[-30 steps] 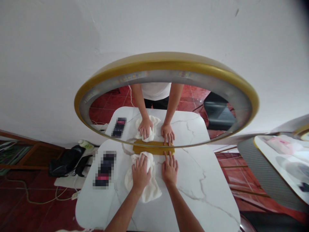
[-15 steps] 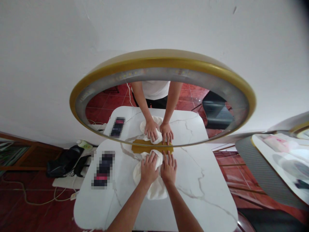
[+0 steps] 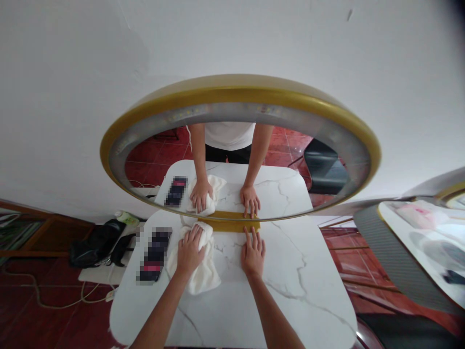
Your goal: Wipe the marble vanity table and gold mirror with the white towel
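My left hand (image 3: 189, 254) presses down on a crumpled white cloth (image 3: 205, 275), its fingers curled over the bunched upper part. The loose end of the cloth spreads on the marbled white table (image 3: 305, 276) beside my wrist. My right hand (image 3: 253, 256) lies flat, fingers a little apart, with fingertips touching the gold base (image 3: 228, 225) of a mirror. Above the base stands the large oval mirror with a gold rim (image 3: 240, 81), which reflects both hands and the cloth.
A pixelated dark item with a red band (image 3: 155, 254) lies on the table's left side. A black bag (image 3: 96, 242) and cables are beyond the left edge. On the right are another table (image 3: 417, 252) with a pink package (image 3: 416, 214) and a black chair seat (image 3: 407, 332).
My left hand has slid the cloth leftward across the table, away from my right hand, toward the pixelated item. My right hand has stayed by the mirror base.
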The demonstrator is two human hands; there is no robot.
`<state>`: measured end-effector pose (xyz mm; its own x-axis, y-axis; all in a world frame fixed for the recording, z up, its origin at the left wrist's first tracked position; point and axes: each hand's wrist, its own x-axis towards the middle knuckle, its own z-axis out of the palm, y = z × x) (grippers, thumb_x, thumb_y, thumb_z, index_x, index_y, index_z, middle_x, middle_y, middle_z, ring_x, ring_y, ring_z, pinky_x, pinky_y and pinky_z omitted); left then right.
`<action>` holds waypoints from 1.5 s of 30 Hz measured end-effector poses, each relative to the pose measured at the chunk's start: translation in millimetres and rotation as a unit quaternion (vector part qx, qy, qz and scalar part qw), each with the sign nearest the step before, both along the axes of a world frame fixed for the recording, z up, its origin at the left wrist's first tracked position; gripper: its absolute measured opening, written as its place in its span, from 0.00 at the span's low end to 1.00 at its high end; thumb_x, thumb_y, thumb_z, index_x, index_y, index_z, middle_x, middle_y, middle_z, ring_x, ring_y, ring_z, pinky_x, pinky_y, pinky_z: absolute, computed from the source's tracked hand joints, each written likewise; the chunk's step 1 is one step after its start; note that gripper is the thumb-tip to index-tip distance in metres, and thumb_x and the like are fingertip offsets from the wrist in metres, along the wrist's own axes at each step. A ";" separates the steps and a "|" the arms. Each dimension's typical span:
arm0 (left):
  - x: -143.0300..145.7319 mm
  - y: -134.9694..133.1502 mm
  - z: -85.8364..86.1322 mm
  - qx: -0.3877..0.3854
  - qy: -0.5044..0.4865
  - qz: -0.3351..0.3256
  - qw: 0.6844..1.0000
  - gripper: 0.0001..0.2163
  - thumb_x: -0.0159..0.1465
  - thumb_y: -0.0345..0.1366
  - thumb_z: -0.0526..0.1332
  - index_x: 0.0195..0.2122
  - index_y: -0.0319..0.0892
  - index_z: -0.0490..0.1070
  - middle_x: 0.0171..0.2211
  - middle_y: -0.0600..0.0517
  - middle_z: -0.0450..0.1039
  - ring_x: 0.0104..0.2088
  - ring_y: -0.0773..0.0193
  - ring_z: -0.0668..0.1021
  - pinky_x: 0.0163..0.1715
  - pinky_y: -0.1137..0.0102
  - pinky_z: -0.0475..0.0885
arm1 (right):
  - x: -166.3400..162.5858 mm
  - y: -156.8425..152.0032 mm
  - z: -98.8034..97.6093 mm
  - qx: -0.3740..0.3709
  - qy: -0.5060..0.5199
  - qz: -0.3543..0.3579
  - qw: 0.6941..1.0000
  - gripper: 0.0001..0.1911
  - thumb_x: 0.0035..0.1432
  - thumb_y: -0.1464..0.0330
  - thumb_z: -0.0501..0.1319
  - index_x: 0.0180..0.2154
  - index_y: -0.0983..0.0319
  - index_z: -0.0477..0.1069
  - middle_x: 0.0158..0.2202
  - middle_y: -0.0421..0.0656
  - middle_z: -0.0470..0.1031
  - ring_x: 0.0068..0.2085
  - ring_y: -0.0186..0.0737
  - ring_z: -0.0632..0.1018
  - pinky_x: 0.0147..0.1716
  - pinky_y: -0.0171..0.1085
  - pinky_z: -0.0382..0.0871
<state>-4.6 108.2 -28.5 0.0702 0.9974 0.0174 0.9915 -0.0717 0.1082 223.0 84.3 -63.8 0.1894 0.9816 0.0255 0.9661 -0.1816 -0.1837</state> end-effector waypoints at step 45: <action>11.0 -1.9 3.3 -0.012 0.000 -0.046 0.999 0.27 0.56 0.31 0.58 0.58 0.47 0.60 0.63 0.53 0.53 0.55 0.52 0.62 0.48 0.59 0.62 | -1.9 -0.1 -2.9 0.004 -0.014 -0.005 1.000 0.29 0.62 0.70 0.41 0.64 0.55 0.38 0.67 0.37 0.39 0.65 0.40 0.44 0.61 0.47 0.38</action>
<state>6.4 106.3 -25.2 0.1609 0.9870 -0.0062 0.9811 -0.1592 0.1104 221.1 84.2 -66.7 0.1978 0.9794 0.0398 0.9691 -0.1893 -0.1580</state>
